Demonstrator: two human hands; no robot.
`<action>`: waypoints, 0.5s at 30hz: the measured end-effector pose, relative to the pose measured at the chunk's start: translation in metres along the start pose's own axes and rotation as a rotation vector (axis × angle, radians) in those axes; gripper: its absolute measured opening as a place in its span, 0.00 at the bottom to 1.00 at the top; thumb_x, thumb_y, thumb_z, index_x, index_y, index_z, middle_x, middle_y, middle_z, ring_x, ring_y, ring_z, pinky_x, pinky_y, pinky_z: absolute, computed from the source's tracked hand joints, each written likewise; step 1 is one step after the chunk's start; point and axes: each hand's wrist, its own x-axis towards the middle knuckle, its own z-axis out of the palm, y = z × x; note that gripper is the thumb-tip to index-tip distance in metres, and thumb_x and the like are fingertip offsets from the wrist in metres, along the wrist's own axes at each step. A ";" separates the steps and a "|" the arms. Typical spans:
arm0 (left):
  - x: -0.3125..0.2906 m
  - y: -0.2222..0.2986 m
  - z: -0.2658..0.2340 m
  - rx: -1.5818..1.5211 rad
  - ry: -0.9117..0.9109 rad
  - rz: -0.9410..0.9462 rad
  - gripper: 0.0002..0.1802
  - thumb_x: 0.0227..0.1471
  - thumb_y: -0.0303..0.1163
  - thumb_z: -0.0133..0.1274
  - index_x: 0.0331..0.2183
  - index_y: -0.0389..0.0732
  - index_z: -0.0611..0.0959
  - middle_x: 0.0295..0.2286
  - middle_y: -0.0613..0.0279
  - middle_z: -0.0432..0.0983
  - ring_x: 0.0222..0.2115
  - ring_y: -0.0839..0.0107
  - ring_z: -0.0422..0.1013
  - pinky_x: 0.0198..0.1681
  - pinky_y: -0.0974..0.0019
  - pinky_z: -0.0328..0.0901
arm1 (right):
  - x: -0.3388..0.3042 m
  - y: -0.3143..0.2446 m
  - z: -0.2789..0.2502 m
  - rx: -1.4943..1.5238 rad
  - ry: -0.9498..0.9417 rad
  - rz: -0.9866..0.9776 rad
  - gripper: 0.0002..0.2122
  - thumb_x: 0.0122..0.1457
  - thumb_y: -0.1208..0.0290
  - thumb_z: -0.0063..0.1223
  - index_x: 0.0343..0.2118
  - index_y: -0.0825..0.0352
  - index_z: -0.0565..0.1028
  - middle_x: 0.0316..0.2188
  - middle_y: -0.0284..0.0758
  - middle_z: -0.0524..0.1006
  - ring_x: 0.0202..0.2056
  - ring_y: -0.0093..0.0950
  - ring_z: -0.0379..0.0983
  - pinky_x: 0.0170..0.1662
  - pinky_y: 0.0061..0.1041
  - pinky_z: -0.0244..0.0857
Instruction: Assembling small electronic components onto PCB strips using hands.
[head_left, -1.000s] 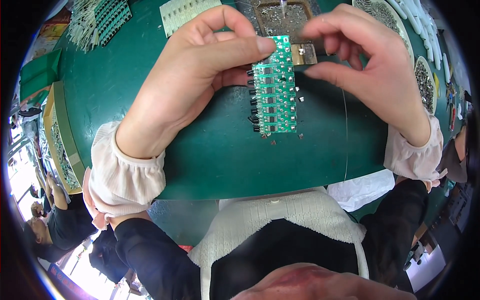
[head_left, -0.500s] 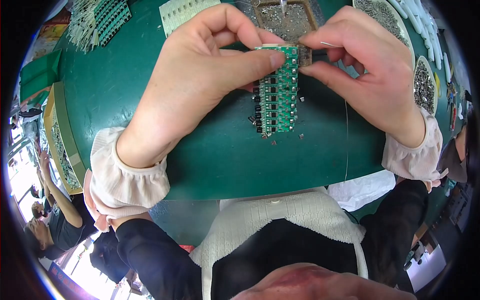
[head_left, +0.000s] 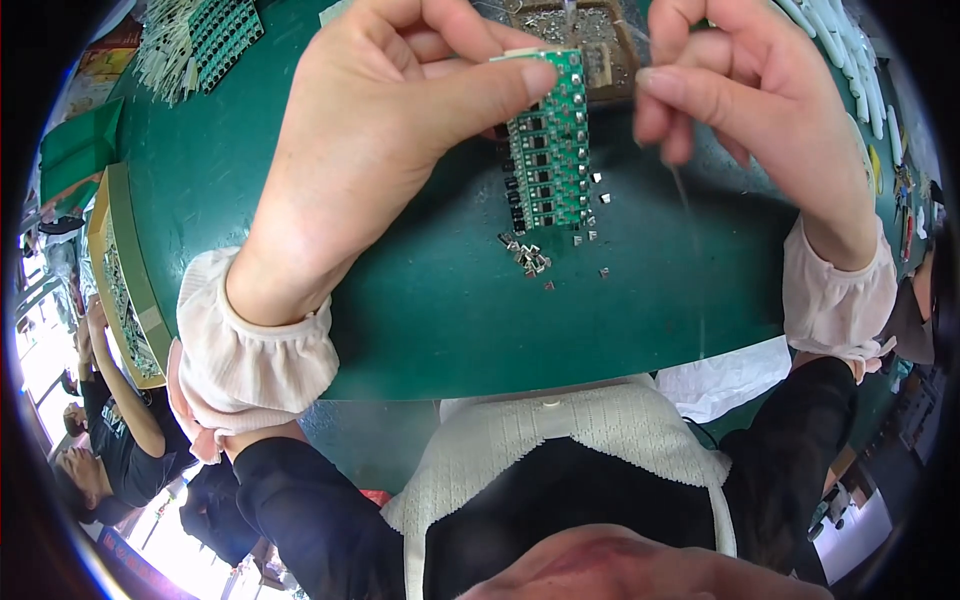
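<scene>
My left hand [head_left: 370,140] is closed on a green circuit board panel [head_left: 548,165], thumb on its face and fingers behind. The panel is tilted, with a row of black cylindrical parts along its left edge and shiny metal pads on the right. To its right, my right hand [head_left: 755,105] is raised apart from it with fingers curled. From these fingers hangs a thin, blurred wire [head_left: 684,200], which looks like solder wire. Several small metal pieces [head_left: 530,258] lie on the table below the panel.
Beyond the panel stands a brown tray [head_left: 628,60] of metal bits, with a metal tip [head_left: 570,12] over it. More boards [head_left: 225,40] lie far left. A cardboard box [head_left: 125,230] of parts sits left, white tubes [head_left: 850,60] at far right. Another person [head_left: 125,430] is at left.
My right hand has drawn away from the panel to the right. My left hand has lifted the panel slightly away from me, uncovering more metal pieces under its near end.
</scene>
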 end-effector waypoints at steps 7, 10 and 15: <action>0.006 0.004 -0.001 -0.011 0.086 0.022 0.13 0.51 0.13 0.61 0.31 0.37 0.73 0.36 0.51 0.81 0.32 0.77 0.76 0.39 0.75 0.72 | -0.002 0.003 0.009 -0.393 0.085 -0.682 0.04 0.62 0.80 0.56 0.35 0.70 0.71 0.20 0.24 0.71 0.18 0.08 0.61 0.21 0.11 0.50; 0.007 0.005 -0.002 -0.020 0.049 0.104 0.13 0.51 0.13 0.61 0.30 0.37 0.73 0.35 0.52 0.81 0.31 0.77 0.76 0.38 0.76 0.72 | 0.007 0.015 0.003 -0.373 0.098 -0.706 0.04 0.62 0.80 0.56 0.35 0.70 0.71 0.20 0.24 0.71 0.18 0.08 0.61 0.21 0.11 0.50; 0.006 0.007 0.002 -0.038 0.045 0.091 0.13 0.51 0.12 0.60 0.30 0.37 0.73 0.35 0.51 0.81 0.31 0.78 0.76 0.38 0.76 0.72 | 0.010 0.021 -0.002 -0.467 0.097 -0.854 0.05 0.62 0.80 0.57 0.35 0.70 0.72 0.21 0.24 0.71 0.18 0.08 0.61 0.21 0.11 0.50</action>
